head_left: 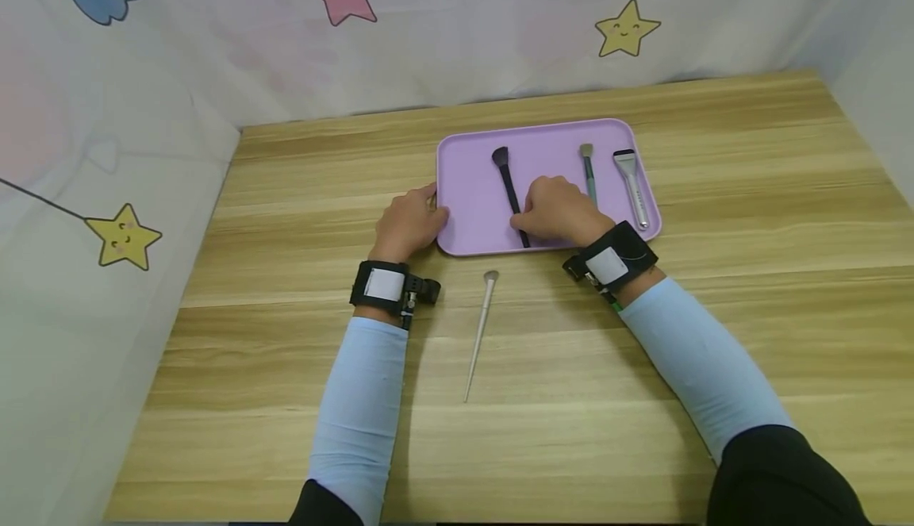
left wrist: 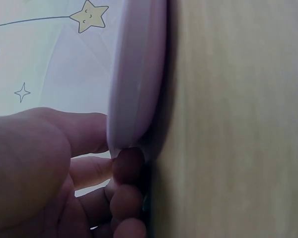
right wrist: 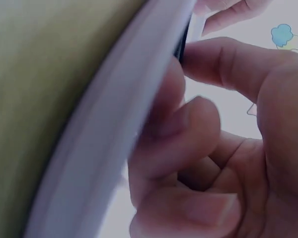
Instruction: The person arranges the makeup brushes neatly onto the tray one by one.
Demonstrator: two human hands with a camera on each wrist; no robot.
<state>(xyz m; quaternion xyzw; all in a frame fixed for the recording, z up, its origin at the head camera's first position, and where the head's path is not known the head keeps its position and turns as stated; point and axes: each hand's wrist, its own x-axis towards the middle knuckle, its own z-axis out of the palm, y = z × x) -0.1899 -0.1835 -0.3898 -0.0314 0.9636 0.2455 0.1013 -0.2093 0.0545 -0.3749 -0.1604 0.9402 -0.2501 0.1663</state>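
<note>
A lilac tray (head_left: 467, 193) lies toward the back of the table. My left hand (head_left: 408, 224) grips its left end, thumb at the rim; the left wrist view has the curled fingers at the tray's underside. Inside the tray, a black angled makeup brush (head_left: 508, 179) lies bristles away from me. My right hand (head_left: 560, 210) pinches its handle between thumb and index finger, the other fingers curled. Only a sliver of that handle (right wrist: 181, 48) shows in the right wrist view. Right of this hand are a green-handled brush (head_left: 589, 175), its lower end hidden, and a silver flat brush (head_left: 633, 189).
On the wooden table (head_left: 286, 351), a thin white brush (head_left: 481, 335) with a tapered handle lies in front of the tray, between my forearms. A white curtain (head_left: 443, 42) printed with stars hangs along the back and left side.
</note>
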